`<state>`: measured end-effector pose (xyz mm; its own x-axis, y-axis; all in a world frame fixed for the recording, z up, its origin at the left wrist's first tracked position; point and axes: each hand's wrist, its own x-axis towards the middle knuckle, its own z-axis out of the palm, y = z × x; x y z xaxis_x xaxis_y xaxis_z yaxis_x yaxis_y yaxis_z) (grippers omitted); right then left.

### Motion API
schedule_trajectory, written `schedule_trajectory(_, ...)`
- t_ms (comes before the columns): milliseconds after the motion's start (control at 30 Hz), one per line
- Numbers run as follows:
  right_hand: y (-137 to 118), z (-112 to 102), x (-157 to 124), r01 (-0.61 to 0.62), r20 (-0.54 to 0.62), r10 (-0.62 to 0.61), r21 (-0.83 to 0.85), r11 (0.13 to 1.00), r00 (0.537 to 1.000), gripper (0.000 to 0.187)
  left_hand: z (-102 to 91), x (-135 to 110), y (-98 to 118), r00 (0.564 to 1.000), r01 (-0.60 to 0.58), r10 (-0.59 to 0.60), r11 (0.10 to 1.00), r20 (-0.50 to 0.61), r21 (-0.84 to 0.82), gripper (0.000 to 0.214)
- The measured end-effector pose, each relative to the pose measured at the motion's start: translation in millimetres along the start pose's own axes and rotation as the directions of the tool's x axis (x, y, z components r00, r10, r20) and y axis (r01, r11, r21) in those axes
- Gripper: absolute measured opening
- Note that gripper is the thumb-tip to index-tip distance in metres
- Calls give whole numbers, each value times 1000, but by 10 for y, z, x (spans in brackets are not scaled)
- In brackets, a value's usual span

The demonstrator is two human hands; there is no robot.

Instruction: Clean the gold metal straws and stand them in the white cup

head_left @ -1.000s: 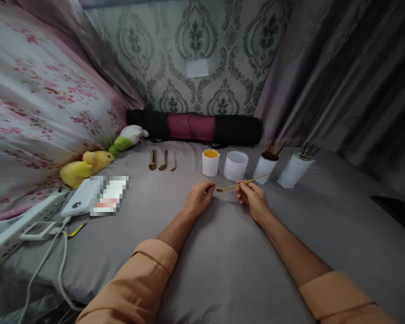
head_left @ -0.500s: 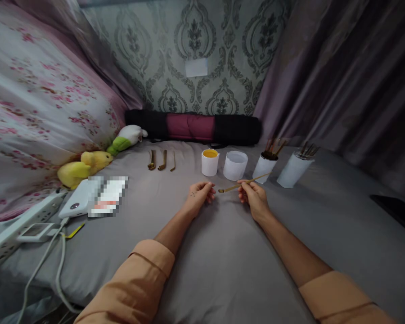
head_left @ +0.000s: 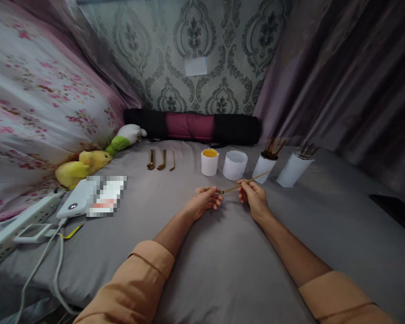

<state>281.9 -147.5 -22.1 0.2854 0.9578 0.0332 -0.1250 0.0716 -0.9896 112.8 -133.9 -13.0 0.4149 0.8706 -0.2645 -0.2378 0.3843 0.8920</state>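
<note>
A thin golden-brown stick (head_left: 238, 186) with a short, darker end slants between my hands, its long end rising to the right. My right hand (head_left: 254, 198) pinches it near the middle between thumb and fingertips. At the stick's lower left end, my left hand (head_left: 204, 201) has its thumb and forefinger closed at the tip; the other fingers are loosely curled. Behind the hands stand a white cup with yellow inside (head_left: 209, 165) and a wider whitish cup (head_left: 235, 167). Further right, two tall white-wrapped holders (head_left: 262, 168) (head_left: 292, 173) contain several brown sticks.
Bent-ended golden sticks (head_left: 151, 161) lie in small groups on the grey sheet (head_left: 202, 270). At left are plush toys (head_left: 74, 173), a white power bank (head_left: 77, 200), cables and a power strip (head_left: 16, 231). A black and maroon roll (head_left: 192, 127) lies against the wall.
My left hand has moved slightly right and down, and its fingers now meet the stick's lower end. My right hand has hardly moved and keeps its grip.
</note>
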Motion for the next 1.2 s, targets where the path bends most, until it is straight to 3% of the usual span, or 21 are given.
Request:
schedule_trajectory(400, 11, -6, -2, 6, 21, -5, -10, 1000, 1000, 30, 22, -5, -10, 990, 114, -106, 990, 92, -82, 17)
schedule_trajectory(1200, -8, 0, -37, 1, 59, 0, -23, 1000, 998, 29, 6, -23, -1, 985, 128, -108, 981, 137, -145, 12)
